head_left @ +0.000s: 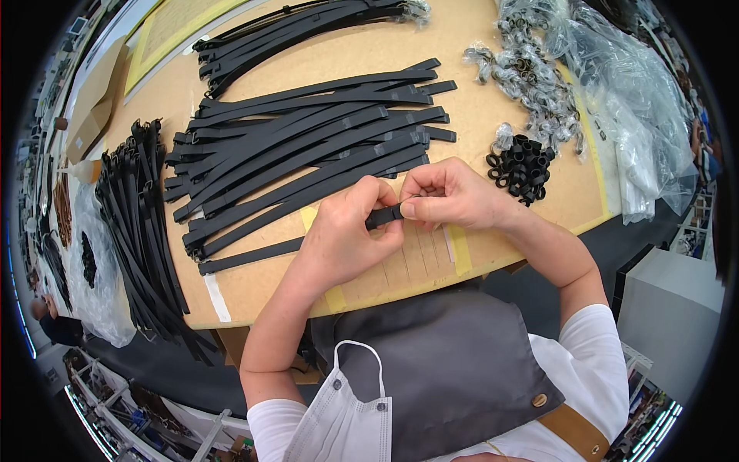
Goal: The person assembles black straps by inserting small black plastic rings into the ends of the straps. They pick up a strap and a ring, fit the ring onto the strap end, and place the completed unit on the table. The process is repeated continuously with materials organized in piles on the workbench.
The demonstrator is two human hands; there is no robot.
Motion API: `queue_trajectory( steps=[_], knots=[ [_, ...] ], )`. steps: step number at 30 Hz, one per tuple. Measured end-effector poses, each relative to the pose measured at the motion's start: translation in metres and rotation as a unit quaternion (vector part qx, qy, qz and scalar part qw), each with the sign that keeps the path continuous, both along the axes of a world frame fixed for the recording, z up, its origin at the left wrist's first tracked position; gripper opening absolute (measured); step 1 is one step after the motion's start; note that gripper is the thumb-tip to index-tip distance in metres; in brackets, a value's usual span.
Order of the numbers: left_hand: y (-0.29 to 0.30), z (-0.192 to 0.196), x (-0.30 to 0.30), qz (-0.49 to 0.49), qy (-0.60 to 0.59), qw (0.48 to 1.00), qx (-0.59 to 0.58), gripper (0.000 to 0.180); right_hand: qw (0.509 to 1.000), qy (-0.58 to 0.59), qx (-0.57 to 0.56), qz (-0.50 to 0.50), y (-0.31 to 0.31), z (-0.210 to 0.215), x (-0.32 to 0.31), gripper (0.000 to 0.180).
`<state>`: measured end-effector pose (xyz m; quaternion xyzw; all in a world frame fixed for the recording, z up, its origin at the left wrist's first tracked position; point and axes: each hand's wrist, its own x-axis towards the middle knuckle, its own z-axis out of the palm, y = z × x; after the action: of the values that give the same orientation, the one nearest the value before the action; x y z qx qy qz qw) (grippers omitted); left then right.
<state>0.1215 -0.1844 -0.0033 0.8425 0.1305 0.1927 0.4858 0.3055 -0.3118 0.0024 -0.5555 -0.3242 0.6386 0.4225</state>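
A black belt (254, 256) lies across the near side of the table, and its right end rises into my hands. My left hand (346, 227) is closed around the belt near that end. At the tip, the thumb and fingers of my right hand (450, 194) pinch the belt end; a small dark band sits there, partly hidden by the fingertips. Beyond my hands, many black belts (308, 138) lie in an overlapping row. To the right of my right hand is a heap of small black belt loops (521, 165).
Another bundle of belts (300, 35) lies at the far side, and more hang over the left edge (138, 223). Small plastic-wrapped metal parts (531, 69) are piled at the far right, beside clear plastic bags (631, 100). Yellow tape (460, 250) marks the tabletop.
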Motion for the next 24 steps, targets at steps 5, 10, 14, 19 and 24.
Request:
queue_trajectory(
  steps=[5, 10, 14, 19, 24],
  knots=[
    [-0.0002, 0.0034, -0.002, -0.01, 0.033, 0.999, -0.002, 0.027, 1.0, -0.002, 0.005, 0.003, -0.0006, -0.0014, 0.0, 0.022],
    [-0.001, -0.0018, -0.0004, 0.006, 0.002, 1.0, 0.016, 0.023, 1.0, -0.004, 0.007, 0.009, 0.001, -0.0016, 0.0011, 0.025],
    [-0.0003, -0.0027, -0.0006, -0.003, -0.007, 1.0, 0.031, 0.023, 1.0, -0.001, 0.002, 0.012, 0.0004, -0.0007, 0.001, 0.023],
    [-0.0016, -0.0014, -0.0019, 0.0, 0.005, 1.0, 0.029, 0.024, 0.999, -0.028, 0.023, 0.019, -0.0012, -0.0079, 0.0004, 0.022],
    [-0.0019, 0.0029, -0.0034, -0.015, 0.033, 0.999, 0.019, 0.026, 0.997, -0.063, 0.052, -0.002, -0.0009, -0.0096, -0.0045, 0.014]
  ],
)
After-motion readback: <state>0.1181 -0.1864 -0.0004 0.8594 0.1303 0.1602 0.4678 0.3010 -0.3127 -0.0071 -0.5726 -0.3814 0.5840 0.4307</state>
